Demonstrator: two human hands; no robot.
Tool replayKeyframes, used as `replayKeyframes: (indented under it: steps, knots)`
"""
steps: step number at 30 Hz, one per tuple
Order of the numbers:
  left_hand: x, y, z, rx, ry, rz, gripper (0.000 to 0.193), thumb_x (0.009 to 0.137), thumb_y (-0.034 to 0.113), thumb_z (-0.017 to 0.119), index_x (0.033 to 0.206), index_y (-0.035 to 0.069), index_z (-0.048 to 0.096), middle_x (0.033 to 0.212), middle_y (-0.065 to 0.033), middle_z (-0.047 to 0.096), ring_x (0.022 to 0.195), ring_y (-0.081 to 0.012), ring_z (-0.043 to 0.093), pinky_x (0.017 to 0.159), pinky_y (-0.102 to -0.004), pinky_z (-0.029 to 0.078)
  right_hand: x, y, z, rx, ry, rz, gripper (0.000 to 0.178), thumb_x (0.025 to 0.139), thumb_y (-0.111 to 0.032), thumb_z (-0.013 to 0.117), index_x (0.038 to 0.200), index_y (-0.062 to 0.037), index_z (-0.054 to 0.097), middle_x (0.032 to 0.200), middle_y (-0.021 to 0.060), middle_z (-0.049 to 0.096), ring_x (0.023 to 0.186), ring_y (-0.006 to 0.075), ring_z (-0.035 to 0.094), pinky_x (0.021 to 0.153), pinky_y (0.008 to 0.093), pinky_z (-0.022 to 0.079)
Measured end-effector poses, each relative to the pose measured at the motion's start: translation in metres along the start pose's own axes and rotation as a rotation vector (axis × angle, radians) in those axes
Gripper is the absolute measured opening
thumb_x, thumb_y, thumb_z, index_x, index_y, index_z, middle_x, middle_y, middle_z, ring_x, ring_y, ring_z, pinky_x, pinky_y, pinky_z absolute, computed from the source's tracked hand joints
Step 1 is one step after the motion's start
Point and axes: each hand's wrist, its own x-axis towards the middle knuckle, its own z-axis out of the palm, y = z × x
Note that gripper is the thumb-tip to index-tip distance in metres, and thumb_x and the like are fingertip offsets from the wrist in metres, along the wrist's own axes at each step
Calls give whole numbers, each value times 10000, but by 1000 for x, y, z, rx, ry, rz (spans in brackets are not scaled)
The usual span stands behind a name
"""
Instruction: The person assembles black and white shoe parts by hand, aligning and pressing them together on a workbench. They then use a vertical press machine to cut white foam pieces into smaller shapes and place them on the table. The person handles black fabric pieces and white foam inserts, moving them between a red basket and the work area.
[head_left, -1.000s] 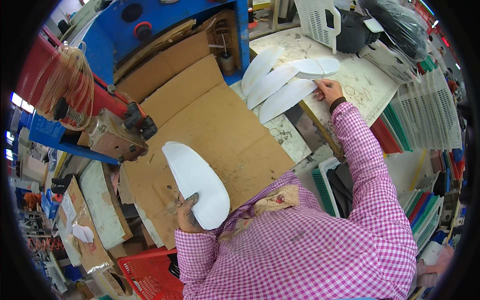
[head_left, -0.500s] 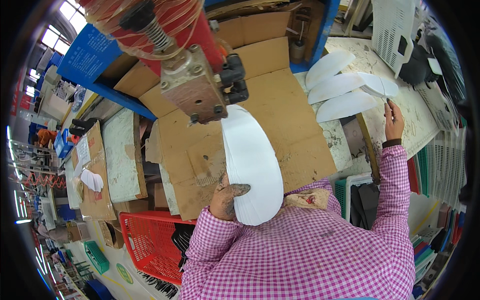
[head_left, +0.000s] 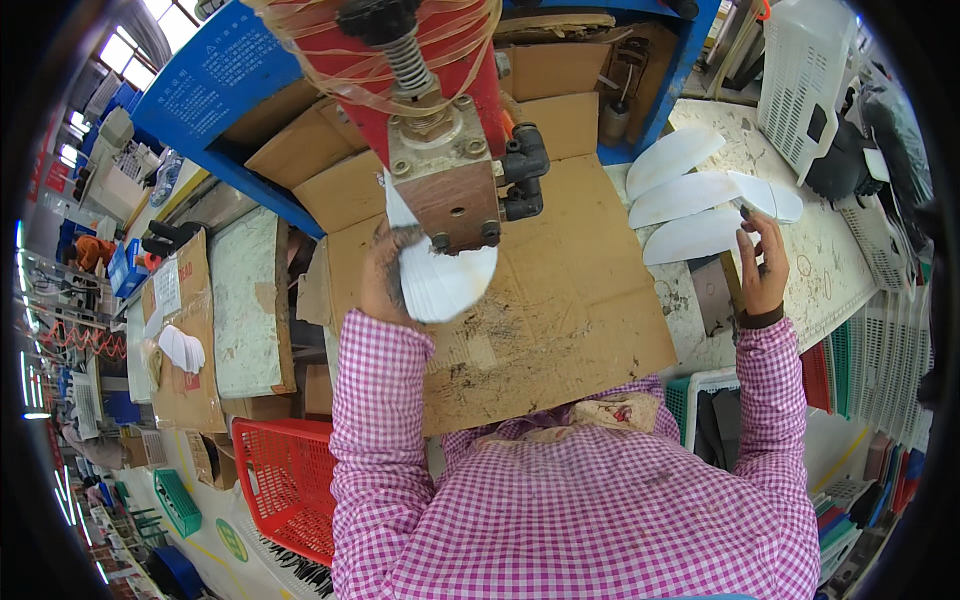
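Observation:
My left hand holds a white sole-shaped sheet and has it pushed up under the brown head of the red press, over the cardboard-covered work surface. The upper part of the sheet is hidden behind the press head. My right hand rests on the worn table at the right, its fingertips at the edge of three more white sole-shaped sheets fanned out there. Both arms are in a pink checked shirt.
A red plastic basket stands low at the left. White slatted crates sit at the far right, with stacked white racks beside the table. A cardboard box with small white pieces lies far left.
My left hand has carried the white sheet forward and up, from in front of my chest to under the press head. My right hand has drawn back slightly from the fanned sheets.

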Motion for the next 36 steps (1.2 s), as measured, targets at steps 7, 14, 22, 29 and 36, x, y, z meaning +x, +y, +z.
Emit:
replayKeyframes:
  steps: [7,14,22,29,36]
  knots:
    - [-90,-28,-48,324,-129,-230,667,653,18,572,1296,-23,400,1062,-183,615,926,-274,624,835,-376,518,-28,-29,-2,70,-112,-6,239,845,-19,575,1081,18,553,1062,135,565,919,210,585,757,281,475]
    - [-133,-42,-57,160,-115,-228,604,648,5,551,1242,1,444,1038,-180,608,901,-272,627,782,-374,535,-84,-85,21,443,-453,46,327,780,-104,665,1076,-9,563,987,90,613,872,158,591,659,260,444]
    - [-108,-72,1,16,-66,54,483,758,38,563,1218,-8,422,1032,-153,579,886,-275,622,765,-386,543,-120,-168,63,1133,-628,481,367,739,-148,760,1003,-38,530,790,20,583,740,75,548,626,206,429]
    - [-107,-89,12,-8,-115,89,527,753,19,566,1255,3,407,1117,-147,554,984,-264,583,837,-374,514,-109,-159,56,1206,-577,849,217,807,-143,691,923,-39,539,729,38,612,603,78,558,516,186,410]
    - [-113,-78,0,68,-8,66,540,723,-14,571,1243,0,429,1059,-142,586,905,-262,612,774,-376,542,-81,-48,3,924,-160,768,140,855,-102,610,956,-9,583,750,70,647,601,119,630,466,197,465]
